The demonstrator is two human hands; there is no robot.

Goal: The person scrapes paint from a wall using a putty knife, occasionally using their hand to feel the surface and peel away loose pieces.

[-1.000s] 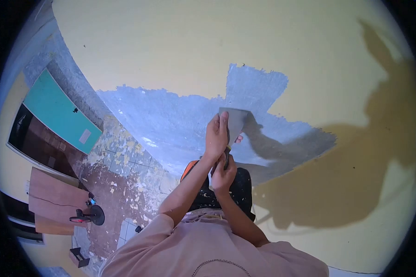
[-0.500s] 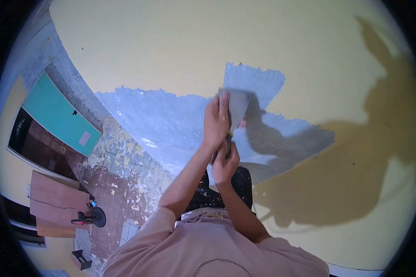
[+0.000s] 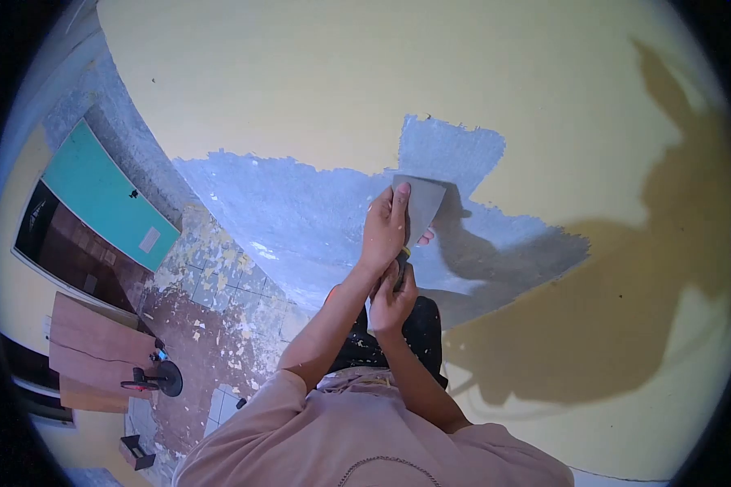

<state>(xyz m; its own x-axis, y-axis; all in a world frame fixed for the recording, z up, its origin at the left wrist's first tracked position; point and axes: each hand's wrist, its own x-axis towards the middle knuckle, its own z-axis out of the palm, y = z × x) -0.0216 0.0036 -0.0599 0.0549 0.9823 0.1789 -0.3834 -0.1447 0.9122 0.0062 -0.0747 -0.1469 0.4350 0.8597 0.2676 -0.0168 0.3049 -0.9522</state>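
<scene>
A wide metal scraper [image 3: 424, 201] lies with its blade against the wall, just below the edge of the yellow paint [image 3: 300, 81]. My left hand [image 3: 387, 227] grips the blade from its left side, thumb on the face and fingertips showing at the right edge. Lower down, my right hand [image 3: 393, 302] is wrapped round the scraper's dark handle [image 3: 403, 258]. Around the blade the wall is bare grey [image 3: 292, 203], with a grey patch [image 3: 451, 150] reaching up into the yellow.
Paint flakes litter the floor [image 3: 211, 325] at the left. Beyond it are a green board [image 3: 97, 195], a brown panel [image 3: 93, 341], a round black stand [image 3: 169, 379] and a small dark box [image 3: 136, 453]. My shadow [image 3: 577, 325] falls on the wall at right.
Both hands and the scraper have moved down the wall, away from the yellow edge. More fingertips of my left hand show beside the blade.
</scene>
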